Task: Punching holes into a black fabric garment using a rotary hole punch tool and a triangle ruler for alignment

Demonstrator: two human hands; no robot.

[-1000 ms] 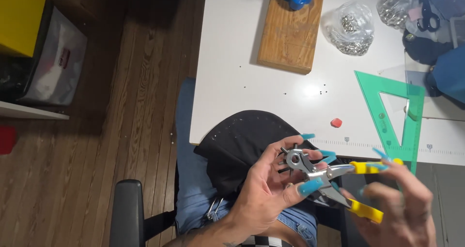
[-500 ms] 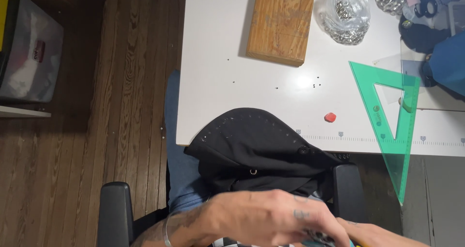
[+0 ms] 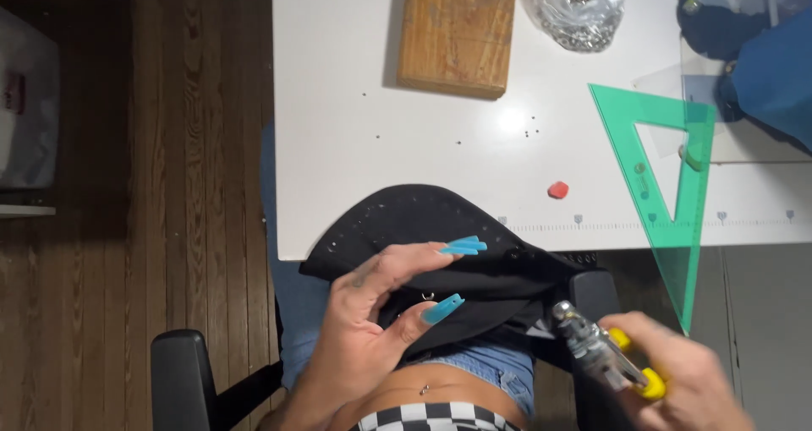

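Black fabric point(image 3: 440, 228) is draped from the near edge of the white table point(image 3: 338, 143) down onto the lap of the seated person, so that part of it is supported by the tabletop and part hangs within reach of both hands. Small pale dots, apparently studs or punched holes, are seen along its curved upper edge. A small metal ring point(image 3: 427, 296) is visible on the cloth near the left fingertips.

The left hand point(image 3: 372, 321) is held open above the fabric, palm turned inward, fingers spread and extended; nothing is gripped by it. Its long blue nails are pointed toward the cloth, which appears to be steadied or smoothed rather than lifted.

The right hand point(image 3: 685, 380) is closed around the yellow handles of a pair of punch pliers point(image 3: 600, 355). The metal head of the tool is directed toward the fabric's right edge but is held just apart from it. This grip would be judged suited to squeezing the handles while the cloth is positioned by the other hand.

On the table, well apart from the hands, a wooden block point(image 3: 457, 29) is laid flat, probably as a firm backing surface. A clear bag of metal fittings point(image 3: 579, 12) is placed beside it. A green transparent set square point(image 3: 668, 186) overhangs the table's near edge, and a small red piece point(image 3: 557, 190) lies near the printed ruler scale. Blue cloth point(image 3: 774, 76) is seen at the far right.
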